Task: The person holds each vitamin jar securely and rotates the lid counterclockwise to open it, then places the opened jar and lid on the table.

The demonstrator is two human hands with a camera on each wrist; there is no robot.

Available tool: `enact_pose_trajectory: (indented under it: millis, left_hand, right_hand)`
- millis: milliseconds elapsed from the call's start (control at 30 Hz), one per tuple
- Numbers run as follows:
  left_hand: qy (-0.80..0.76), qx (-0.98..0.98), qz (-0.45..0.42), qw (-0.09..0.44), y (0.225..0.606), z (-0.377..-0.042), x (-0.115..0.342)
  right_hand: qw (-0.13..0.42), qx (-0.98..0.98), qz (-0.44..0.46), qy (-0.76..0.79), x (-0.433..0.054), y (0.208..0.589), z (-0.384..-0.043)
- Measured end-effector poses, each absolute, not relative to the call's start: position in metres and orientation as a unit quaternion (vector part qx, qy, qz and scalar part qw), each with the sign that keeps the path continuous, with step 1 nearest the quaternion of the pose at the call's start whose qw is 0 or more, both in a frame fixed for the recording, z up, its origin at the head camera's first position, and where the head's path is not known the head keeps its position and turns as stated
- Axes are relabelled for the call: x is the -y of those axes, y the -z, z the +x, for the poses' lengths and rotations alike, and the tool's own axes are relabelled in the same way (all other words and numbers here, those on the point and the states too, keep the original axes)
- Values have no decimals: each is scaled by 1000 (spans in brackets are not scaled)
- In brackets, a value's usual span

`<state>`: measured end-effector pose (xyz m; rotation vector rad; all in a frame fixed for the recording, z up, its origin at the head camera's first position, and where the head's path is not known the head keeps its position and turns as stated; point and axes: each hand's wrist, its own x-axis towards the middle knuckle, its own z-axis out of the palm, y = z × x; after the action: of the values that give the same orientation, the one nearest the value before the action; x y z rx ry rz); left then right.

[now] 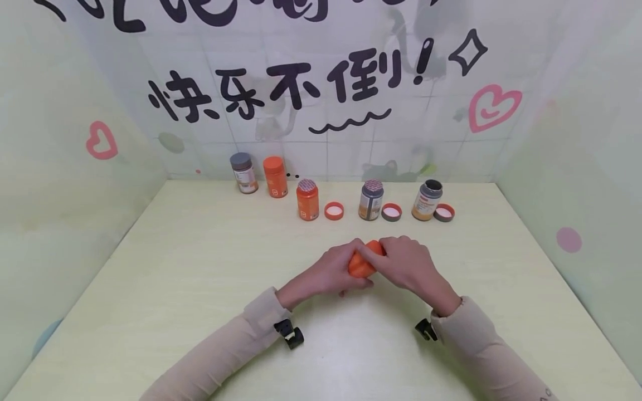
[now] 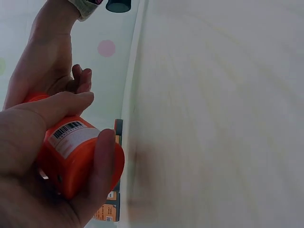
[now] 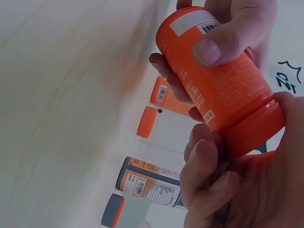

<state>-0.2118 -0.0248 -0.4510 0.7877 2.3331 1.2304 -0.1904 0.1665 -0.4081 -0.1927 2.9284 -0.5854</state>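
Note:
Both hands hold one orange bottle (image 1: 363, 265) above the middle of the table. My left hand (image 1: 337, 269) grips the bottle's body, its thumb lying across the printed label (image 3: 237, 84) in the right wrist view. At the other end, my right hand (image 1: 408, 263) has its thumb and fingers around the orange cap (image 3: 254, 129). The cap sits on the bottle with a narrow groove showing below it. The bottle is tilted, and in the head view the fingers cover much of it.
Along the back stand a capped grey bottle (image 1: 246, 177) and a capped orange bottle (image 1: 276, 179). An uncapped orange bottle (image 1: 307, 204) and grey bottle (image 1: 370, 205) show patterned seals; another grey bottle (image 1: 426, 204) has a dark mouth. Loose caps (image 1: 334, 211) lie beside these three.

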Motion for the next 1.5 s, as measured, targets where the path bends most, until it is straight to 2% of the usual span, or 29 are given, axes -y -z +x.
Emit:
enact_pose_trajectory:
  millis: [600, 1033, 1367, 1500]
  left_hand:
    - [-477, -770, 319, 278, 457, -220, 34]
    - [-483, -765, 327, 274, 457, -221, 36]
    - [-483, -767, 330, 262, 461, -222, 35]
    - [-488, -765, 327, 263, 459, -221, 34]
  right_hand:
    - [49, -969, -134, 203, -169, 416, -194]
    - [36, -966, -169, 193, -171, 418, -198]
    - [2, -955, -209, 211, -174, 420, -198]
    - [7, -956, -207, 206, -175, 419, -197]
